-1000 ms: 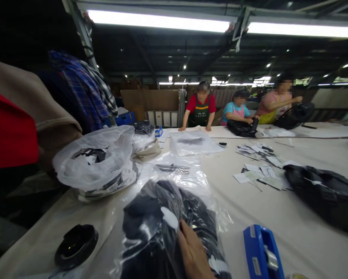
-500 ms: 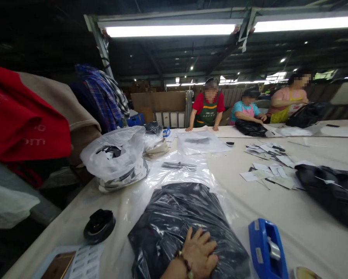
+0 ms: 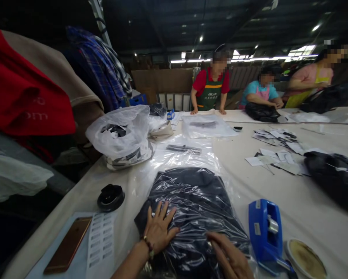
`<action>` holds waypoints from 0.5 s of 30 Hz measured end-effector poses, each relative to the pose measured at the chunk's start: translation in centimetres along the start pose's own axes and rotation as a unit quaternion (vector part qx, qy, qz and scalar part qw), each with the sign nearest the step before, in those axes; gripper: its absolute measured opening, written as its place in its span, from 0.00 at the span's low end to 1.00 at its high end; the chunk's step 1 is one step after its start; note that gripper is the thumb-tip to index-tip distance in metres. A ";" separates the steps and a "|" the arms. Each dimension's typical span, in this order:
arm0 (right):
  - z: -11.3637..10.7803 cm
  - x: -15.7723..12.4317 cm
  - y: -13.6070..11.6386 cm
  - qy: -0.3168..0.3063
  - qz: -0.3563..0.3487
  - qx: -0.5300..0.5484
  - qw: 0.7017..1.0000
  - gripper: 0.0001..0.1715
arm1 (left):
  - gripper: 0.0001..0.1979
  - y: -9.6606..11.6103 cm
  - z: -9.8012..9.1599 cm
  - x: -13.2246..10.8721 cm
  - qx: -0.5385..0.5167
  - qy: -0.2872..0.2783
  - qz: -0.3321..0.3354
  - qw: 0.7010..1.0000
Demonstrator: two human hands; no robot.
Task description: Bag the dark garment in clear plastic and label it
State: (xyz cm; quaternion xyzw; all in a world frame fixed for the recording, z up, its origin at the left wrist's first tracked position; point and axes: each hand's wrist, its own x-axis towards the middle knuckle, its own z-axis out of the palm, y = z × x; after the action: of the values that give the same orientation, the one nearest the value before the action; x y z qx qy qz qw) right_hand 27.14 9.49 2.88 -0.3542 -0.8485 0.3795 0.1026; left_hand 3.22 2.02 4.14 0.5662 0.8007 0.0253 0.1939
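Note:
A folded black garment (image 3: 188, 186) lies inside a clear plastic bag (image 3: 191, 157) on the table before me. My left hand (image 3: 159, 228), with a beaded bracelet at the wrist, rests flat on the bag's left side with fingers spread. Over the lower right part of the bag is my right hand (image 3: 230, 254), seen edge-on and slightly blurred, its fingers stretched forward and nothing visible in them. A blue tape dispenser (image 3: 265, 232) stands right of the bag. Left of it lie a black tape roll (image 3: 111, 197), a phone (image 3: 68, 245) and a sheet of barcode labels (image 3: 100, 240).
A round tin (image 3: 306, 257) stands by the dispenser. Scattered tags (image 3: 275, 159) and a dark garment bundle (image 3: 333, 174) lie to the right. A stuffed white plastic bag (image 3: 118, 131) sits at left, near hanging clothes (image 3: 95, 69). Several people stand across the table.
My left hand has shifted left across the bagged garment. My right hand has come into view at the lower right. The view has tilted down, showing more of the phone, labels and tin.

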 end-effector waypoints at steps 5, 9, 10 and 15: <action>2.9 1.5 5.6 0.129 0.028 -0.264 0.955 0.35 | 0.32 -1.1 5.3 -2.1 0.026 0.056 0.014 0.998; 5.2 0.5 7.7 0.135 0.003 -0.319 0.938 0.32 | 0.35 -1.4 7.5 -2.8 0.051 0.107 0.030 0.993; 5.4 0.2 7.9 0.140 -0.003 -0.325 0.935 0.32 | 0.35 -1.5 7.9 -2.8 0.059 0.116 0.031 0.991; 6.2 -0.1 8.8 0.169 -0.029 -0.338 0.925 0.33 | 0.39 -1.5 10.2 -2.8 0.084 0.149 0.020 0.985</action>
State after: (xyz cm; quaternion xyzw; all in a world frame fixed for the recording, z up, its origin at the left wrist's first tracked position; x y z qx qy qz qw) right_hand 29.05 9.98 -7.75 -0.4021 -0.9064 0.0019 0.1294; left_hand 6.10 -2.92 -4.92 0.5860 0.8087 0.0462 0.0235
